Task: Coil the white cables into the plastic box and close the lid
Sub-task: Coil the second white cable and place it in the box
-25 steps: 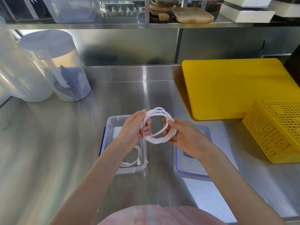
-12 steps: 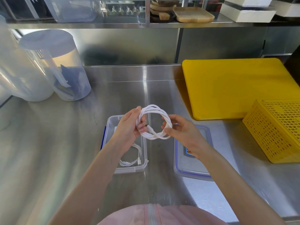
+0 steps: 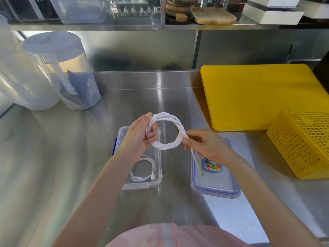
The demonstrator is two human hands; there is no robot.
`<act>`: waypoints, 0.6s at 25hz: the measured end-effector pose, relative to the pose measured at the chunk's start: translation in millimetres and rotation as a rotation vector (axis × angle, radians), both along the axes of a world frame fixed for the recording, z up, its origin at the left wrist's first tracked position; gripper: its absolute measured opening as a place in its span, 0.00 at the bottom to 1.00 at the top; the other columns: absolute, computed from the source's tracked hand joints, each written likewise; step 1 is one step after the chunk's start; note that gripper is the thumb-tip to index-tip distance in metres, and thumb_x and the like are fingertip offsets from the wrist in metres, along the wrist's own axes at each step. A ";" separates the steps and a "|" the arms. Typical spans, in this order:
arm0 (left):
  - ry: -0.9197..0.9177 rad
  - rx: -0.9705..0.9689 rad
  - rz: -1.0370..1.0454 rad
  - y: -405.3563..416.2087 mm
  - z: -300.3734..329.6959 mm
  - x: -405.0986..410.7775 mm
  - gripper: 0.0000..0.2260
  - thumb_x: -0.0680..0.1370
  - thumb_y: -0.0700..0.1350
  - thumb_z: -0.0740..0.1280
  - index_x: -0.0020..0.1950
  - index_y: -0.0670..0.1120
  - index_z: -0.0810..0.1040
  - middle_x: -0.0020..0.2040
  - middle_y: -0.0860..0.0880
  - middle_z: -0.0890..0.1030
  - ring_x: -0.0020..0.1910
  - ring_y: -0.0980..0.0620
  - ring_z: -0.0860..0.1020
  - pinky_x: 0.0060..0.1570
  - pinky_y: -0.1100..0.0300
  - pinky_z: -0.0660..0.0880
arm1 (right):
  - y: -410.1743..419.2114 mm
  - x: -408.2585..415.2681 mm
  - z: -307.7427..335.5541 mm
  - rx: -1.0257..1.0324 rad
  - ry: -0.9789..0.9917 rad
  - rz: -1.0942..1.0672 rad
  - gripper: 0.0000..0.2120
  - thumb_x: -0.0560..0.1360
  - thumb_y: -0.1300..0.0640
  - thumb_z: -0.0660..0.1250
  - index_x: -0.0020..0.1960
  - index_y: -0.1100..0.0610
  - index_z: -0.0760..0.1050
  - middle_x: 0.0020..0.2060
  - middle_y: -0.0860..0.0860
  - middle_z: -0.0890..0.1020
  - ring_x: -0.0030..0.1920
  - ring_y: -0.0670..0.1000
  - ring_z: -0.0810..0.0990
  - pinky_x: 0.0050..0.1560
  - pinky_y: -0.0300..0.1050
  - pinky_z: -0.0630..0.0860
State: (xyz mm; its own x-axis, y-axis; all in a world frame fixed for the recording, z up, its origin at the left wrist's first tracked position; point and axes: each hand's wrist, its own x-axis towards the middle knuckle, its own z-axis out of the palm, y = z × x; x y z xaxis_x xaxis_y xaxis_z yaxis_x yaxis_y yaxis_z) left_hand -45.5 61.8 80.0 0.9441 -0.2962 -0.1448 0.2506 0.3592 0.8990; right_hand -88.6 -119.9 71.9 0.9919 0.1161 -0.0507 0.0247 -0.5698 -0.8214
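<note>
So at that point you had the white cable coil held up between both hands, above the surface. Your left hand was the anchor: its grip was wrapped closed around the left side of the loops, fingers curled through the ring. Your right hand had a light pinch closed on the loose tail right where it left the coil, and the tail hung down past that grip toward the lid lying flat on the surface.

My take on doing this step well: keep the left grip firm so the loops don't spring apart, and feed the tail through the ring with the right, snug but not yanked, or the twist will kink. The end plug looked small and blurry, so I can't say which kind it was.

Just below and a bit nearer than your left grip sat the open plastic box, with one thin coiled cable already in its near end. The far half looked free, so I'd drop this coil there, flat.

Further out on the right were the yellow cutting board and yellow basket, well clear.
</note>
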 end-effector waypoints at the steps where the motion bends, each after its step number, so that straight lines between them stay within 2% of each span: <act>1: 0.010 -0.017 -0.001 -0.7 1.3 0.0 0.14 0.81 0.44 0.54 0.36 0.45 0.70 0.24 0.55 0.71 0.20 0.59 0.63 0.21 0.69 0.62 | 0.2 0.1 -0.2 0.009 -0.011 -0.012 0.04 0.75 0.54 0.63 0.43 0.49 0.76 0.28 0.43 0.78 0.24 0.39 0.75 0.25 0.27 0.71; 3: 0.058 -0.094 0.009 -3.9 2.7 -1.3 0.14 0.80 0.44 0.54 0.36 0.46 0.70 0.23 0.55 0.70 0.20 0.59 0.63 0.20 0.69 0.62 | 2.6 0.7 -0.5 0.137 -0.016 -0.063 0.05 0.75 0.55 0.63 0.45 0.51 0.78 0.29 0.45 0.80 0.27 0.40 0.79 0.30 0.29 0.75; 6: 0.149 -0.216 0.040 -10.2 0.7 -4.1 0.14 0.80 0.44 0.54 0.36 0.46 0.70 0.23 0.54 0.70 0.19 0.59 0.63 0.20 0.69 0.63 | 10.1 1.1 -1.5 0.407 -0.006 -0.142 0.08 0.74 0.58 0.63 0.41 0.47 0.77 0.34 0.44 0.81 0.34 0.40 0.82 0.33 0.28 0.76; 9: 0.164 -0.261 0.024 -17.8 -1.6 -7.5 0.15 0.81 0.45 0.53 0.36 0.46 0.70 0.23 0.54 0.69 0.20 0.59 0.64 0.22 0.68 0.64 | 13.3 0.2 -5.9 0.457 -0.049 -0.226 0.10 0.73 0.59 0.66 0.40 0.44 0.76 0.36 0.44 0.81 0.36 0.40 0.82 0.38 0.30 0.78; 12: 0.153 -0.237 0.002 -22.3 -4.2 -8.9 0.15 0.81 0.46 0.52 0.38 0.47 0.70 0.23 0.54 0.69 0.21 0.58 0.64 0.24 0.68 0.66 | 14.0 1.7 -8.0 0.474 -0.011 -0.311 0.09 0.72 0.60 0.67 0.39 0.46 0.75 0.37 0.46 0.81 0.39 0.45 0.81 0.39 0.34 0.78; 15: 0.164 -0.105 -0.014 -23.2 -4.7 -8.8 0.13 0.80 0.48 0.54 0.41 0.47 0.73 0.27 0.53 0.69 0.27 0.57 0.66 0.35 0.65 0.68 | 15.9 3.4 -9.6 0.523 0.068 -0.385 0.06 0.72 0.61 0.66 0.41 0.51 0.75 0.38 0.49 0.81 0.42 0.48 0.81 0.41 0.34 0.78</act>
State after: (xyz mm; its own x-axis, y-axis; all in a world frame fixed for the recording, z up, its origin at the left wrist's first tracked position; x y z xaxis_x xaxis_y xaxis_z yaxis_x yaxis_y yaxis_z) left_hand -54.3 38.6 75.3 0.9062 -0.3304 -0.2641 0.3962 0.4446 0.8033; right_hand -85.1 -104.0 62.2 0.9641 -0.2206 -0.1476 -0.1629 -0.0526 -0.9852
